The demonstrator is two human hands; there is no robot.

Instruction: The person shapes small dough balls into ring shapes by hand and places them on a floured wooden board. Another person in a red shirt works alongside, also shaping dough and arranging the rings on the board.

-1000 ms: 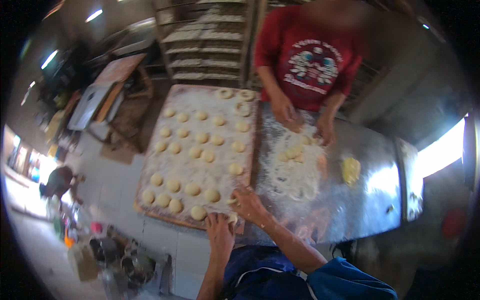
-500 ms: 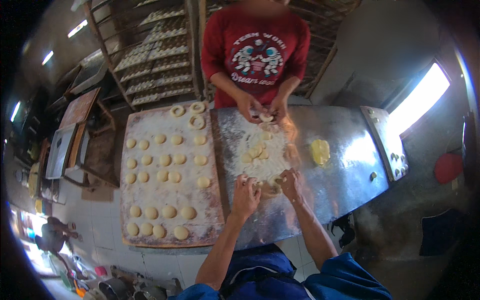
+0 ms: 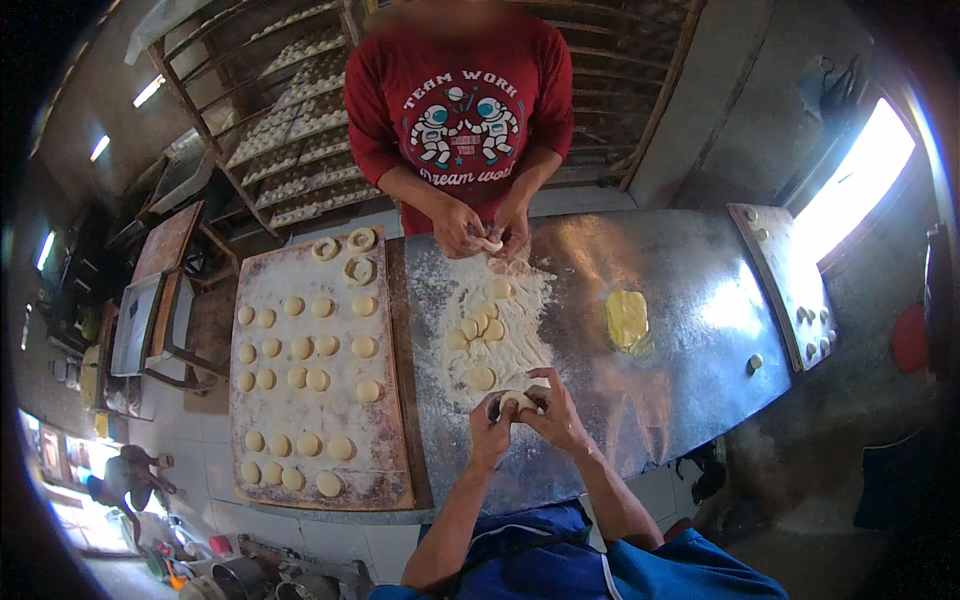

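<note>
Head view looks down on a shiny metal worktable (image 3: 680,290), its middle dusted with a patch of flour (image 3: 500,330). To the left of that patch, lying along the table's left end, a floured wooden board (image 3: 390,400) carries rows of round dough pieces (image 3: 300,348) and, at its far end, three ring-shaped pieces (image 3: 360,240). Behind the table stands a rack of trays (image 3: 290,150) loaded with more pale pieces. Across the table a person in a red printed shirt (image 3: 460,100) pinches a bit of dough between both hands. A yellow slab of butter or fat (image 3: 627,318) lies on the bare metal right of the flour. Loose dough portions (image 3: 478,325) sit in the flour. At the near edge, the left hand (image 3: 490,428) and right hand (image 3: 553,412) are brought together, fingers cupped and closed around one small dough ball (image 3: 517,400), held just above the flour's near end.
</note>
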